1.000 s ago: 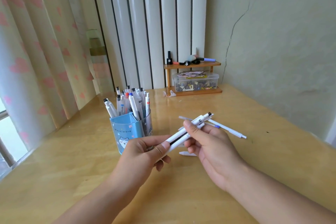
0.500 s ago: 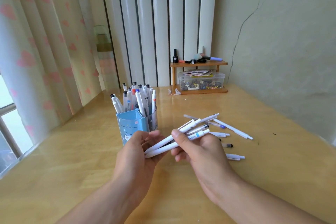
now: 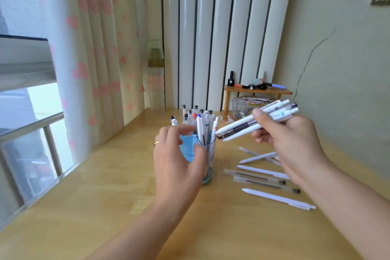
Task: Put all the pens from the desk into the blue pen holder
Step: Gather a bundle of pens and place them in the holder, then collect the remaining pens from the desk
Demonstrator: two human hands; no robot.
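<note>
- Heart-print curtains (image 3: 88, 53) and pale vertical panels back a wooden tabletop (image 3: 105, 207) set in a corner by a window.
- Blue pen holder (image 3: 191, 150) stands mid-tabletop, already crowded with upright pens.
- Left hand (image 3: 177, 167) is at the holder's near side, its fingers spread and loosely curved around it; motion blur hides whether they actually grip it.
- Right hand (image 3: 289, 143) pinches a bundle of pens (image 3: 253, 122) near its rear end, tips pointing toward the holder's mouth.
- Loose pens (image 3: 272, 181) lie scattered on the tabletop just right of the holder.
- Handling judgement: pens are light, rigid and smooth, so a bundle can fan or slip; gripping mid-barrel and steadying the holder should help, given how full it is.
</note>
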